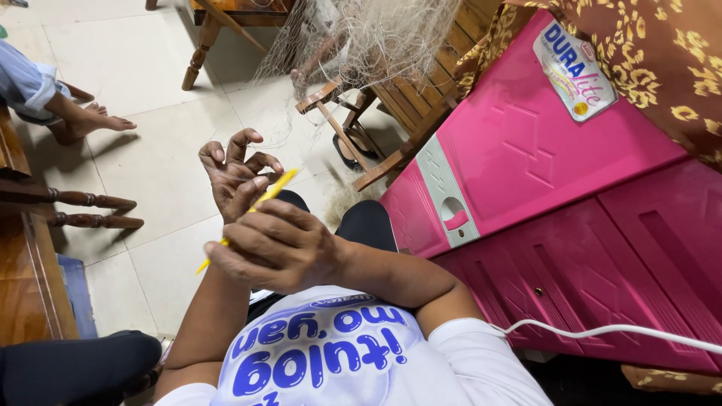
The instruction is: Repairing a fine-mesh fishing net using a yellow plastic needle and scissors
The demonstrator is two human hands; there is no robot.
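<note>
My right hand [278, 244] is closed around a thin yellow netting needle [272, 188], whose tip points up and to the right. Just above it, my left hand [235, 171] has its fingers curled and pinches fine pale thread that runs up toward a fishing net [376, 34]. The pale, fine-meshed net hangs bunched over a wooden chair [391, 98]. The two hands nearly touch, above my knees in dark trousers [368, 222].
A pink plastic cabinet [541, 188] stands close on the right, with brown patterned cloth [662, 53] above it. A white cable [602, 331] crosses its lower front. Another person's bare foot [101, 120] rests on the tiled floor [150, 68] at upper left, beside dark wooden furniture [30, 263]. A sandal [350, 154] lies under the chair.
</note>
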